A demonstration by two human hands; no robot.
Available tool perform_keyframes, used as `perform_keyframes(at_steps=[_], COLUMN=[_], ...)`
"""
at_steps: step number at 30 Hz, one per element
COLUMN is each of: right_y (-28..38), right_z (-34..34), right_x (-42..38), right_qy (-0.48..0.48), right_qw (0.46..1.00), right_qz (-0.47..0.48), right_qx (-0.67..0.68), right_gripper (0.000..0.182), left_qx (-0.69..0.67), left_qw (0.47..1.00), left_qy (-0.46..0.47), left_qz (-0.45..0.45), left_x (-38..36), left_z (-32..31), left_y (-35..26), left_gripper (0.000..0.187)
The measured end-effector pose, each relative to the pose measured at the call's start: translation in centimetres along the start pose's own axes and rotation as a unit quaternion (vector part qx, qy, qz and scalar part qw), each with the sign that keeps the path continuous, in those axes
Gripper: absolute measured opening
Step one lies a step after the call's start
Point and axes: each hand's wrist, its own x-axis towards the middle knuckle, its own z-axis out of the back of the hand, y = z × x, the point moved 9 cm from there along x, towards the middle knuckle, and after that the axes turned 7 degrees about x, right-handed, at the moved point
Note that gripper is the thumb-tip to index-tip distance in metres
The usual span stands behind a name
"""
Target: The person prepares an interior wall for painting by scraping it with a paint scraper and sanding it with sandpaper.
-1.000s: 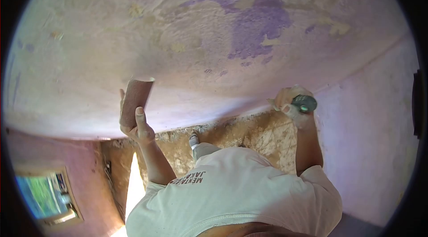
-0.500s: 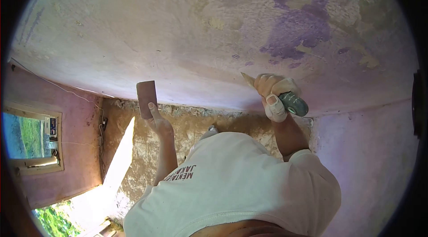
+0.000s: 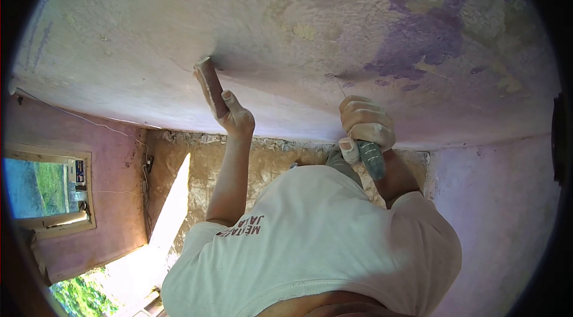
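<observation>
My left hand (image 3: 239, 117) is raised and grips a brown, flat sanding block (image 3: 210, 87), thumb along its near side. The block is seen nearly edge-on, and its pale top end is right at the plastered wall (image 3: 256, 48). To the right, my right hand (image 3: 367, 119) is wrapped round a scraper with a dark green handle (image 3: 372, 161). Its thin blade (image 3: 340, 85) shows edge-on, the tip at the wall below the purple patch.
Purple old paint (image 3: 418, 36) and rough filler spots mark the wall. On the left side wall are a window (image 3: 48, 186) and loose cables (image 3: 89, 120). A rough brown surface (image 3: 239, 149) with a bright strip of sunlight lies beyond my shirt (image 3: 322, 233).
My left hand has moved up to the wall and turned the sanding block from face-on to edge-on. My right hand has rotated, swinging the scraper's blade upward and its handle down.
</observation>
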Motion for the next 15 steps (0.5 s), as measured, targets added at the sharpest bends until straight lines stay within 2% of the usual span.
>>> perform_keyframes(at_steps=[3,9,12,15], right_y=[-0.1,-2.4,-2.5,-1.4], right_z=[-0.9,-0.5,-0.2,-0.1], right_x=[0.0,-0.8,-0.3,0.3], right_qy=[0.043,0.079,0.077,0.072], right_qw=[0.999,0.997,0.996,0.995], right_qz=[0.005,-0.015,-0.035,-0.010], right_qx=[-0.002,-0.016,0.007,0.064], right_gripper=[0.024,0.025,0.028,0.028], left_qx=[0.127,0.236,0.234,0.240], left_qw=[0.985,0.954,0.954,0.951], left_qy=[0.078,0.025,0.016,0.015], left_qz=[-0.093,-0.183,-0.185,-0.196], left_x=[1.6,1.6,1.5,1.6], left_z=[-3.5,-5.8,-5.8,-5.9], left_y=[-5.1,-3.7,-3.4,-3.9], left_gripper=[0.062,0.065,0.065,0.065])
